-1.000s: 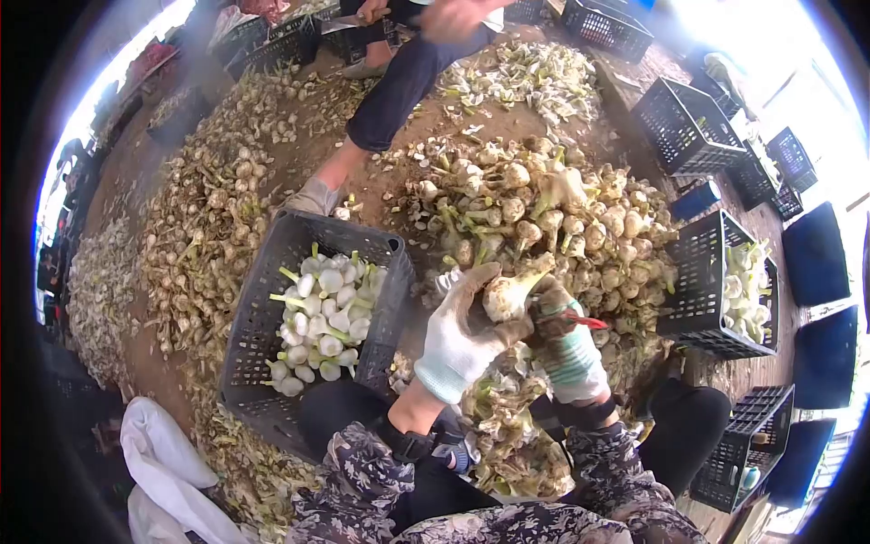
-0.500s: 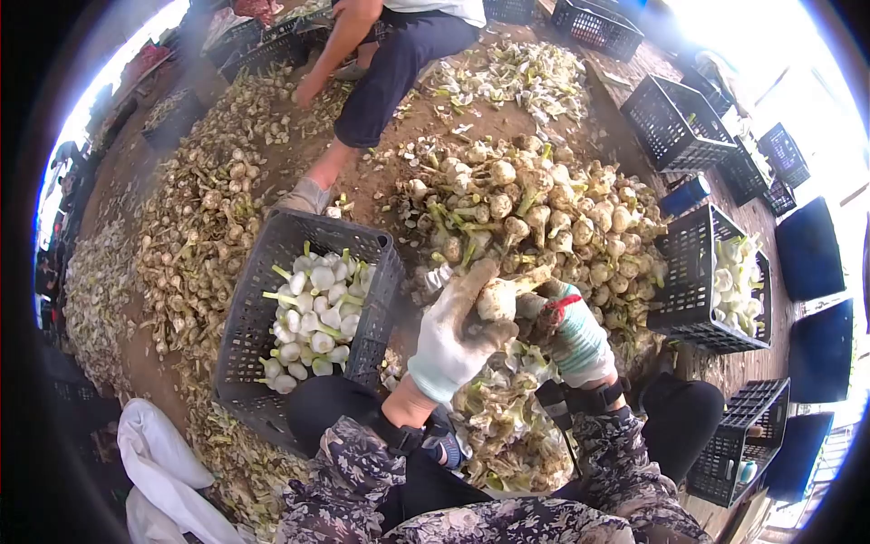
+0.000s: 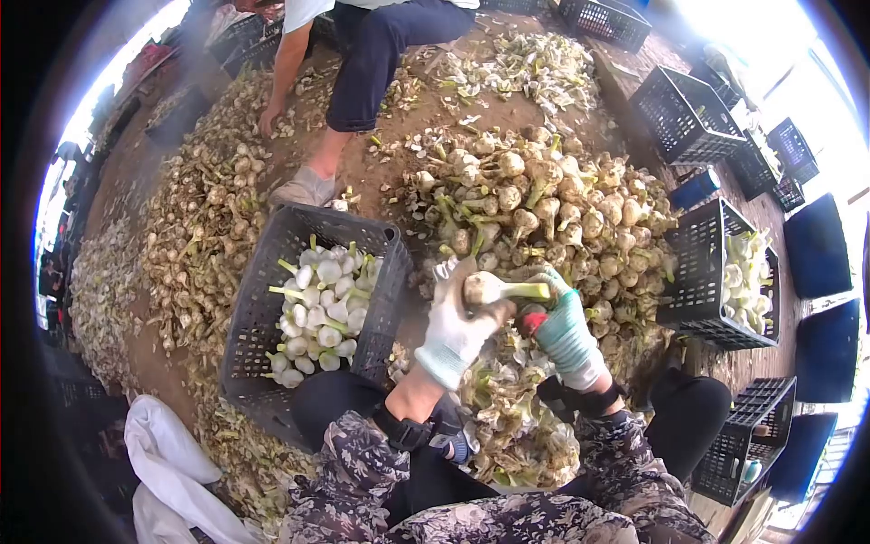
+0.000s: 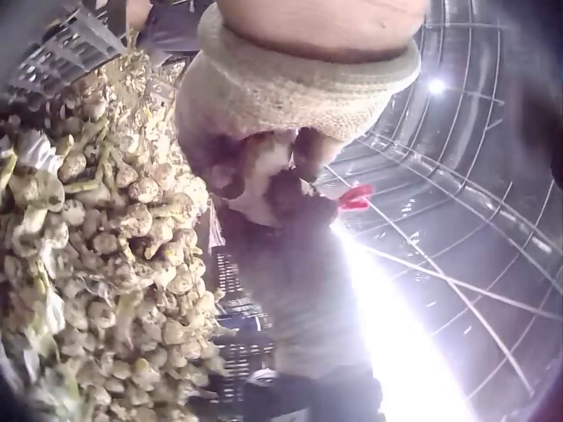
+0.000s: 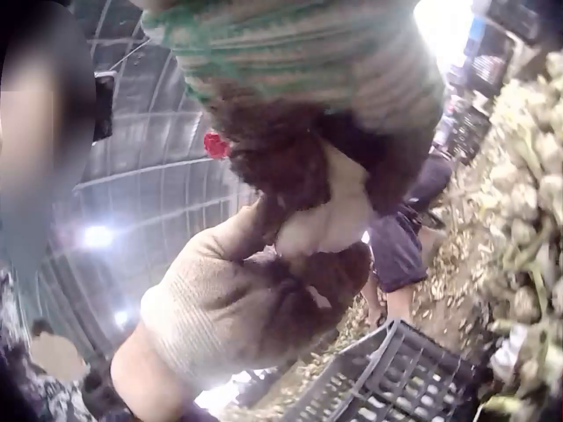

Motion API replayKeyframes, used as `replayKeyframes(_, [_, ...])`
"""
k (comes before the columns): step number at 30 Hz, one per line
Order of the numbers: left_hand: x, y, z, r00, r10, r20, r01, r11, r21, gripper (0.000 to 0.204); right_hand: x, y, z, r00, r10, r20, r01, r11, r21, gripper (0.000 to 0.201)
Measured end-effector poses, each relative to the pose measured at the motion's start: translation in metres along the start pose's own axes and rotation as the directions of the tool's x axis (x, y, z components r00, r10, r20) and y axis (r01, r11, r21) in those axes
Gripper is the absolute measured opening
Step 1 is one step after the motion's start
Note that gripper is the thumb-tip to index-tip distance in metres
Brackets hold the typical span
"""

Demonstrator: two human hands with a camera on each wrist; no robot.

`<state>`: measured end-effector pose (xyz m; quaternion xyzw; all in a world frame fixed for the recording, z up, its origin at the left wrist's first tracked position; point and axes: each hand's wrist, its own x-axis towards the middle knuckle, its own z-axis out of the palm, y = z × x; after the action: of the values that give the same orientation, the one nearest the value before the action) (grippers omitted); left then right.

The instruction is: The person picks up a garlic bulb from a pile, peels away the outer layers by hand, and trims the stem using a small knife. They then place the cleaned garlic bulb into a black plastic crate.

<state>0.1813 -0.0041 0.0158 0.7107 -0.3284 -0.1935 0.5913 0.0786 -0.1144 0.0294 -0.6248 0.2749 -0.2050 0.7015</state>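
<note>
My gloved left hand [image 3: 458, 322] grips a garlic bulb [image 3: 483, 288] with a dirty outer skin, its short green-tipped stem pointing right. In the right wrist view the bulb [image 5: 330, 215] shows pale between both hands. My right hand [image 3: 566, 335], in a green-striped glove, is curled at the stem side. It holds a small red-ended tool [image 3: 532, 323], mostly hidden in the fingers; the red end [image 4: 356, 197] sticks out in the left wrist view. Below the hands lies a heap of peeled husks [image 3: 521, 426]. Ahead is a pile of unpeeled garlic [image 3: 544, 204].
A black crate [image 3: 245, 363] of cleaned white garlic stands at my left, another crate [image 3: 716, 331] at the right. More garlic [image 3: 199, 227] covers the ground on the left. Another person's leg [image 3: 362, 82] is ahead, a white sack [image 3: 163, 444] lower left.
The bulb has turned level in my left hand, and its stem looks slimmer and greener, with less loose skin. My right hand has rotated. The other person's arm has reached down toward the left pile.
</note>
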Motion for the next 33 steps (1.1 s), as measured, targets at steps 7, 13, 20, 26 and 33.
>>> replayKeyframes(7, [0.006,0.027,-0.017,0.871,-0.259,0.418,0.491,0.392,-0.778,0.062,-0.007,0.008,-0.013,0.993,0.080,0.081,-0.114,0.635,0.764,0.041])
replayKeyframes(13, [0.000,-0.006,0.004,0.985,0.160,0.072,-0.120,0.914,-0.387,0.055,-0.007,0.006,-0.008,0.998,0.039,-0.054,-0.022,0.958,0.285,0.016])
replayKeyframes(20, [0.003,0.008,-0.014,0.874,-0.139,0.465,0.471,0.474,-0.744,0.051,0.009,0.107,-0.058,0.975,0.218,-0.039,-0.220,0.974,-0.058,0.020])
replayKeyframes(26, [0.009,0.003,-0.024,0.910,-0.112,0.398,0.337,0.759,-0.557,0.054,0.001,0.064,-0.052,0.854,0.473,0.215,-0.193,0.672,-0.715,0.026])
replayKeyframes(33, [0.006,0.004,-0.017,0.881,-0.082,0.466,0.299,0.861,-0.412,0.054,0.001,-0.018,-0.018,0.959,0.081,0.273,-0.038,0.987,-0.157,0.033])
